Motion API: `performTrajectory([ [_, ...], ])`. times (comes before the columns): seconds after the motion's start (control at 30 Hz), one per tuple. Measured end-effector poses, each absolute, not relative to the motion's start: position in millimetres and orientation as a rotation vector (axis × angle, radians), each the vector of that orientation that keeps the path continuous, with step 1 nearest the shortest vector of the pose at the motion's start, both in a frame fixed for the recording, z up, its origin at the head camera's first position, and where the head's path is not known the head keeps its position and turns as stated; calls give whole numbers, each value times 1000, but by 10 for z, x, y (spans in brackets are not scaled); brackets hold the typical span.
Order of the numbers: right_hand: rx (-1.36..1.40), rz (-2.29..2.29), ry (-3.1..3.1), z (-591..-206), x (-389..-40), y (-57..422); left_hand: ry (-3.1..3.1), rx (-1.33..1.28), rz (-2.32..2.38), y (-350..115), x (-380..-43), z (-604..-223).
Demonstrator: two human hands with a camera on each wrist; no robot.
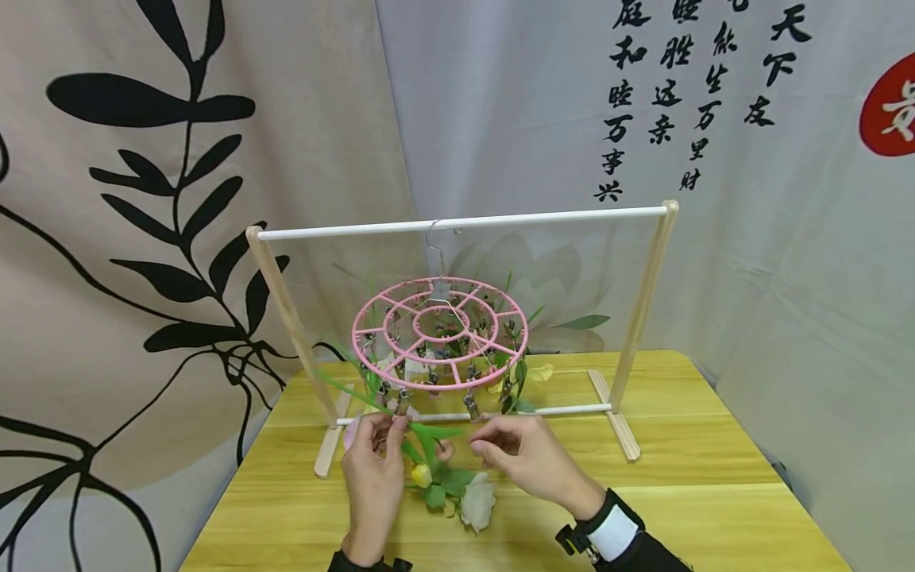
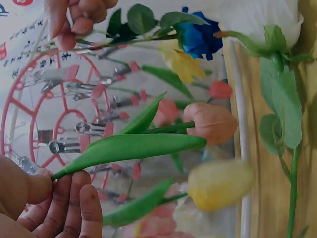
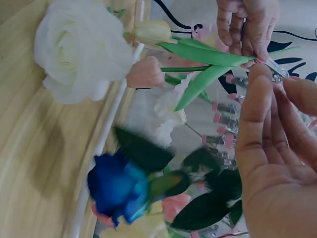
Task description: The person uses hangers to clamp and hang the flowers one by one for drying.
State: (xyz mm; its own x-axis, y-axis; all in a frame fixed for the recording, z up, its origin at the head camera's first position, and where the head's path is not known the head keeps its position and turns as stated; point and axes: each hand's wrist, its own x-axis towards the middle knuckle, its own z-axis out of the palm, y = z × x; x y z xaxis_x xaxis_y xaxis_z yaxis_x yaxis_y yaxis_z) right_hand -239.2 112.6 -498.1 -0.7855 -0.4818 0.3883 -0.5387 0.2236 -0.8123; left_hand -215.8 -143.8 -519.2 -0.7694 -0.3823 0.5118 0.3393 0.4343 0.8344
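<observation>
My left hand [image 1: 376, 469] pinches the green stem of a pink tulip [image 2: 213, 124] between thumb and fingers. Right at those fingertips is a metal clip [image 1: 403, 402] on the round pink hanger [image 1: 439, 334]. The tulip's head and long leaves [image 2: 138, 148] point down toward the table. My right hand [image 1: 532, 461] is to the right, fingers loosely bent, its fingertips close to a leaf tip and with nothing visible between them. Near it in the right wrist view, a blue rose [image 3: 119, 188] with dark leaves hangs. A yellow tulip [image 2: 220, 186] hangs beside the pink one.
The hanger hooks onto the white top bar [image 1: 529, 216] of a wooden-legged stand [image 1: 646, 302]. More clips and flowers hang around the ring. A white rose [image 1: 477, 502] lies on the wooden table [image 1: 686, 477] in front. Behind is a printed curtain [image 1: 500, 95].
</observation>
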Motion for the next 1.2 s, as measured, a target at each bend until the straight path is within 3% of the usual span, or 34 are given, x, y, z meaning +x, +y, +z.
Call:
performTrajectory([
  [0.67, 1115, 1368, -2622, -5261, -2361, 737, -2058, 75, -1314, -1755, -2309, -5189],
  [0.9, 1282, 922, -2716, -5381, -2301, 402, -2078, 60, -1315, -1838, -2272, -5173],
  [1.2, 1190, 295, -2759, -5600, -2253, 190, -2242, 75, -1240, -1876, -2072, -5208],
])
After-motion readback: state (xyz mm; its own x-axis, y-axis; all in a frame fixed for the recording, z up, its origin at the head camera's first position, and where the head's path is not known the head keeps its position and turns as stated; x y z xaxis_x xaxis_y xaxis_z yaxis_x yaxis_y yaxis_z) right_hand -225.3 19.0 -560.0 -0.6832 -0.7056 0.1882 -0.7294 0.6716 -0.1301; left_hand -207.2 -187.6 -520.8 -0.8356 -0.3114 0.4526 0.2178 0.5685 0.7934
